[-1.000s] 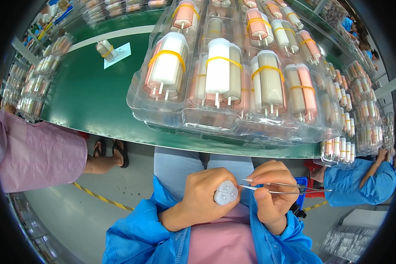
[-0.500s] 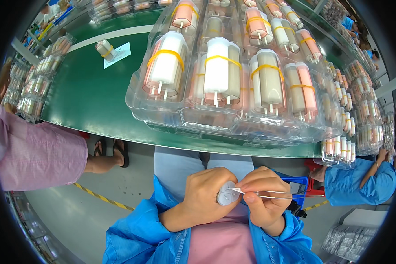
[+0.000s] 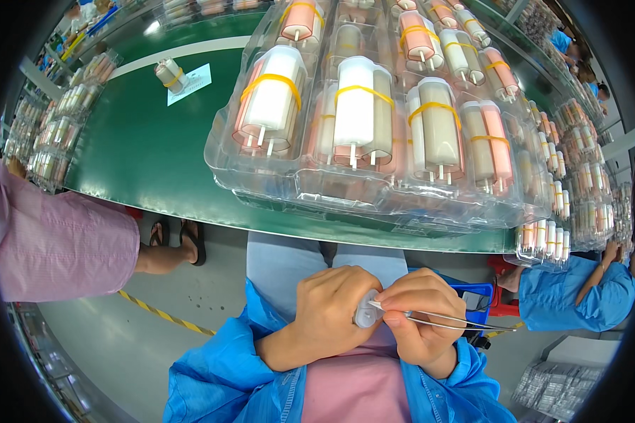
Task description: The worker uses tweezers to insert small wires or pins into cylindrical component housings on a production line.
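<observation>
The small white cylinder [image 3: 366,311] was gripped in the closed left hand [image 3: 335,310] while tweezers [image 3: 444,321], pinched by the right hand [image 3: 420,321], touched its end face; steadiness and a light, well-aimed touch were judged advisable.

Lighting: bright, even, from overhead; colours saturated. Glare: white highlights on the clear plastic trays [image 3: 374,190] and a bright patch on the green table [image 3: 148,141] near its far edge. Shadows: soft and shallow, a faint one under the trays and between the left hand [image 3: 335,310] and right hand [image 3: 420,321]. Distortion: strong fisheye; the table edge bows, and things shrink and curve toward the rim. Vignette: black corners frame a round field. Focus: centre sharp; the stacked trays at far right and upper left are small and smeared. Motion blur: none evident.
</observation>
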A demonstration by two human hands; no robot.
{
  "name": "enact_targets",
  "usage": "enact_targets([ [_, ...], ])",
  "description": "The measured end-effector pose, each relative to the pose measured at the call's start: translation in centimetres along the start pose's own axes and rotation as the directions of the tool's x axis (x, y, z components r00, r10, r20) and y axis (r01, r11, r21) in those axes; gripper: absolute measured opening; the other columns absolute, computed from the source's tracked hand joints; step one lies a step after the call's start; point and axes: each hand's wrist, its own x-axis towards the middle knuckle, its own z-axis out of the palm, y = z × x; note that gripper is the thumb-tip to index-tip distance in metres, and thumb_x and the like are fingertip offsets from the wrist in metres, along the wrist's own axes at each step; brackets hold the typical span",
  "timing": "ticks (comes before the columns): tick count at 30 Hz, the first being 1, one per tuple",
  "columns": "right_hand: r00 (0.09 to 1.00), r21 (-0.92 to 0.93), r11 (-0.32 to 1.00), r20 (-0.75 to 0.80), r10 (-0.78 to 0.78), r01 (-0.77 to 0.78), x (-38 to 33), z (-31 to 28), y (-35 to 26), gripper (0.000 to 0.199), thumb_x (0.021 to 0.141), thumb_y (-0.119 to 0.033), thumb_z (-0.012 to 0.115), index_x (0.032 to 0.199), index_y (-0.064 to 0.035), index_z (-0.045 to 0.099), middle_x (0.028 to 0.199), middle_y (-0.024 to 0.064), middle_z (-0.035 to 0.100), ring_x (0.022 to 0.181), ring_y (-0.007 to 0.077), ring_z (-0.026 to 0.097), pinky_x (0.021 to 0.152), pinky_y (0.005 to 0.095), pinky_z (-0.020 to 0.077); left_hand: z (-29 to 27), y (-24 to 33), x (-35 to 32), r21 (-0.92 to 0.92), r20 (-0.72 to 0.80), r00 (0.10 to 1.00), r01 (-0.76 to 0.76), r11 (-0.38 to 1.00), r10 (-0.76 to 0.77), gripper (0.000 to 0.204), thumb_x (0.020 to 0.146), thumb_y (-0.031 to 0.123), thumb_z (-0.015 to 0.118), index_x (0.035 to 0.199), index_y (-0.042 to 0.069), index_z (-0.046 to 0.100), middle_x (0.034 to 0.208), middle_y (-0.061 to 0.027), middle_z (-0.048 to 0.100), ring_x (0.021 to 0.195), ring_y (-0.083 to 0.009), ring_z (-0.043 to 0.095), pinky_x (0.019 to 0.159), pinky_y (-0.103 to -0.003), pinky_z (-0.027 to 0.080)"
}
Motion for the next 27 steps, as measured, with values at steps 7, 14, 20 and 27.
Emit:
enact_targets([
  [7, 1.000, -0.046, 0.999, 0.006, -0.009, 0.009, 0.1, 0.0, -0.3, 0.020, 0.069, -0.001, 0.076, 0.085, -0.0017, 0.065, 0.079, 0.0109, 0.066, 0.066, 0.0244, 0.063, 0.058, 0.0296, 0.0501, 0.1, 0.0, 0.1, 0.079, -0.014, 0.998, -0.060, 0.995, 0.062, 0.016, 0.064, 0.007, 0.070, 0.072, 0.007, 0.056, 0.064, -0.0058, 0.058, 0.054, -0.0246, 0.058, 0.048, -0.034, 0.043],
  [14, 0.994, -0.167, 0.981, 0.052, -0.096, 0.103, 0.5, 0.0, -0.5, 0.021, 0.070, -0.001, 0.075, 0.089, 0.0007, 0.067, 0.079, 0.0119, 0.066, 0.067, 0.0240, 0.063, 0.057, 0.0301, 0.0504, 0.0, -0.6, 0.1, 0.138, 0.001, 0.997, -0.074, 0.988, 0.075, 0.018, 0.065, 0.008, 0.071, 0.078, 0.007, 0.058, 0.067, -0.0062, 0.058, 0.056, -0.0237, 0.057, 0.047, -0.033, 0.044],
  [20, 0.944, 0.290, 0.934, -0.188, 0.271, -0.210, -0.8, -0.5, -0.5, 0.020, 0.083, 0.001, 0.064, 0.103, 0.0067, 0.062, 0.097, 0.0170, 0.060, 0.081, 0.0214, 0.065, 0.067, 0.0304, 0.0571, -0.6, 0.3, 0.4, -0.185, 0.062, 0.983, 0.184, 0.965, -0.175, 0.036, 0.066, 0.004, 0.076, 0.097, 0.005, 0.058, 0.090, -0.0099, 0.061, 0.073, -0.0229, 0.060, 0.051, -0.031, 0.048],
  [27, 0.917, 0.570, 0.768, -0.061, 0.395, -0.293, -0.6, 0.0, -0.6, 0.021, 0.085, 0.001, 0.063, 0.104, 0.0081, 0.061, 0.101, 0.0179, 0.056, 0.086, 0.0228, 0.065, 0.075, 0.0339, 0.0593, 0.5, -0.2, 0.2, -0.402, -0.023, 0.975, 0.192, 0.896, -0.219, 0.038, 0.065, 0.009, 0.082, 0.091, 0.004, 0.055, 0.087, -0.0086, 0.063, 0.077, -0.0220, 0.062, 0.054, -0.030, 0.050],
])
